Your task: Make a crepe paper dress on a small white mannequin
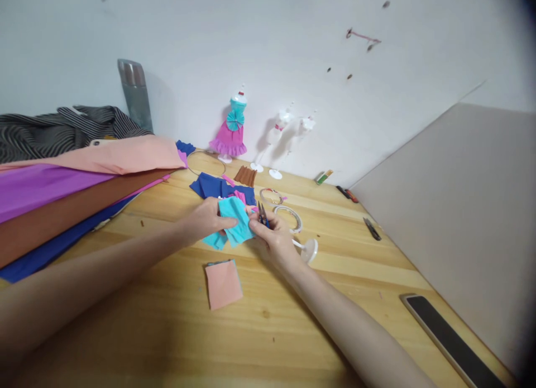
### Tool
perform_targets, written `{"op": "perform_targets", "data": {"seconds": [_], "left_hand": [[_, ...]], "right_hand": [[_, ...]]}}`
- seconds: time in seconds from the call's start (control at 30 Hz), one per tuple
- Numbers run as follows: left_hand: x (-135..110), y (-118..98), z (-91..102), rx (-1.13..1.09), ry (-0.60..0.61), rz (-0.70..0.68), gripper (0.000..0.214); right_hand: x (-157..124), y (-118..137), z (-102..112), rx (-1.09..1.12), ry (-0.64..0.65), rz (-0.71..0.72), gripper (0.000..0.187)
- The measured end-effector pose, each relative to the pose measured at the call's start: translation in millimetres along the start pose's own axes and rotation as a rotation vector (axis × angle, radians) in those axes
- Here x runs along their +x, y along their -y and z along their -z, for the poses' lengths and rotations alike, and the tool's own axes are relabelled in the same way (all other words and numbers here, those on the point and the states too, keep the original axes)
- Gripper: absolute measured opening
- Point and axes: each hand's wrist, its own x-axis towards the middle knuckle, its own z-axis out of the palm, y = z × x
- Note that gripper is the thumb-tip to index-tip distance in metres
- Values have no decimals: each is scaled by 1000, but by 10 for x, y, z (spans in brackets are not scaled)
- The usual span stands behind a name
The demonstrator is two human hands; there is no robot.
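My left hand (205,219) is closed on a piece of turquoise cloth (237,218), with the thumb lying over its front. Part of the cloth hangs below the fingers. At the cloth's right edge, my right hand (276,240) grips blue-handled thread snips (262,214), their dark blades pointing up and away. The right fingertips also touch the cloth. Beneath and beyond the hands lie navy fabric scraps (213,186) and pink scraps, partly hidden. Closer to me, a peach fabric square (224,284) rests flat on the wooden table (268,338).
Against the wall stand a mini dress form (232,128) in turquoise and magenta and two white forms (278,128). Folded fabrics (92,159) fill the left side. A tape roll (292,218) and a white stand base (310,250) are near my right hand; a phone (448,338) lies right.
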Motion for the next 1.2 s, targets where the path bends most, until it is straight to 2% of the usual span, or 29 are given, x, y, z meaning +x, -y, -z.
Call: {"op": "perform_targets", "data": {"seconds": [0.17,0.3,0.4,0.5,0.73,0.8,1.0,1.2], "left_hand": [[63,91,26,-47,64,-19,31],[97,153,14,-66,75,7,25],[96,157,34,-42,99,46,27],[90,153,67,-1,177,96,36],[113,160,151,-14,329,137,46],[108,155,152,-26,322,133,43],[94,172,69,-75,186,94,40],[76,100,76,-24,147,93,28]], "right_hand": [[6,7,-78,49,-105,-19,27],[-23,-6,-97,97,-170,-25,28],[-31,-27,-63,138,-111,-31,26],[-20,-40,-18,115,-18,1,25],[3,-4,-10,33,-67,0,28],[-7,4,-21,38,-81,0,27],[-30,-9,-42,-8,-110,22,26],[-41,34,-33,28,-110,-17,30]]}}
